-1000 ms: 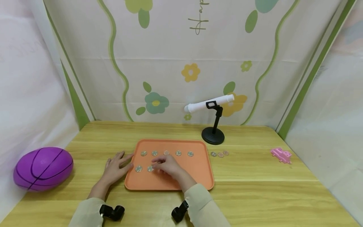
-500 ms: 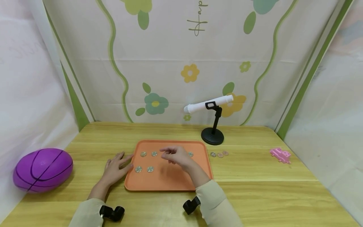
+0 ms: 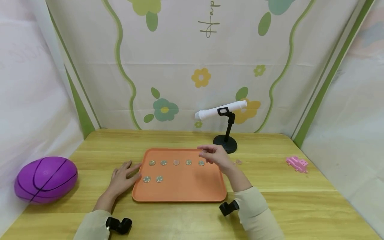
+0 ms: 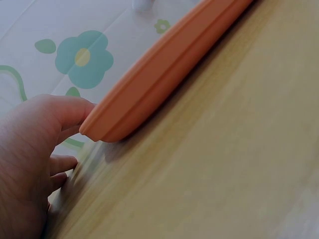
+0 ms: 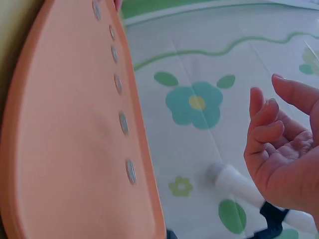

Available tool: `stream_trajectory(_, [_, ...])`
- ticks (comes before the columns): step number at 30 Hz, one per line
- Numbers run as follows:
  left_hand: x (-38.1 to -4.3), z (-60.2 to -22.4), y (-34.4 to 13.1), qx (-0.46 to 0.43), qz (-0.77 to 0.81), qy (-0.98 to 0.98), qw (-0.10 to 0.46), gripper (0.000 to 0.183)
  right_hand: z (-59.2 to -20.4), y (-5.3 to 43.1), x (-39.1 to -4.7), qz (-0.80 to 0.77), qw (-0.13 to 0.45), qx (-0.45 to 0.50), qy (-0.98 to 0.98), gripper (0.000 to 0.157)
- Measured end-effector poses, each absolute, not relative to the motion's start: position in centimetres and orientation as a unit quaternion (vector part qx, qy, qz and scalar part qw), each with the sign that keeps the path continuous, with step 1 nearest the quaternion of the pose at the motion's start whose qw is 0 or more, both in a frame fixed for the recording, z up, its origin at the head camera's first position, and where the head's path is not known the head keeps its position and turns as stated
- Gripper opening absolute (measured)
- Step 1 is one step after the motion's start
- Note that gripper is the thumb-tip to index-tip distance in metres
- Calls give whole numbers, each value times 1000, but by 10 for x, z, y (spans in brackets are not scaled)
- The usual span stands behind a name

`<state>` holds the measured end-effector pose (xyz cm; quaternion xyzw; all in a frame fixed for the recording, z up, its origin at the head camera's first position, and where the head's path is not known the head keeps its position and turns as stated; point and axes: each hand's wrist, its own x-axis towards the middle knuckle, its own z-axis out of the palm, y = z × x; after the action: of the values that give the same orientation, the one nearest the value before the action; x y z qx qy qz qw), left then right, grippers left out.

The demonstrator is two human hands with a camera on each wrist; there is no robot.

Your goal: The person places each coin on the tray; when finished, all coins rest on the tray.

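An orange tray [image 3: 180, 190] lies on the table, with several coins in a back row, such as a coin [image 3: 176, 162], and two in a front row, such as a coin [image 3: 159, 179]. My left hand [image 3: 122, 178] rests at its left side, fingers spread; in the left wrist view the hand [image 4: 35, 149] touches the tray's rim [image 4: 149, 79]. Over the tray's right edge hovers my right hand [image 3: 217, 156], fingers loosely bent and nothing held. The right wrist view shows that hand [image 5: 284, 144] raised, with a gap between thumb and fingertips.
Right of the tray lies a loose coin [image 3: 238, 162], others beside it hidden by the right hand. A white microphone [image 3: 210, 112] on a black stand [image 3: 228, 143] stands behind. A purple ball [image 3: 46, 180] sits far left, a pink toy [image 3: 297, 164] far right.
My right hand has moved right from above the front-row coins, across the tray to its right edge. The left hand and the coins have stayed in place.
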<state>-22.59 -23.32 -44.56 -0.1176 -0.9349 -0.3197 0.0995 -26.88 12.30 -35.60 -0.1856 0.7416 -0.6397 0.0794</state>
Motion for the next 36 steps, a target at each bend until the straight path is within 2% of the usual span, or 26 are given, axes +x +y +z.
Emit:
stream_trajectory(6, [-224, -444, -233, -119, -323, -934, 99, 47, -357, 161, -275, -626, 65, -169, 758, 41])
stream_trajectory(22, [-224, -445, -233, -120, -330, -931, 98, 47, -377, 232, -278, -591, 39, -94, 801, 41])
stream_trajectory(36, [-225, -446, -234, -121, -329, -931, 103, 47, -413, 273, -298, -587, 59, -6, 807, 49])
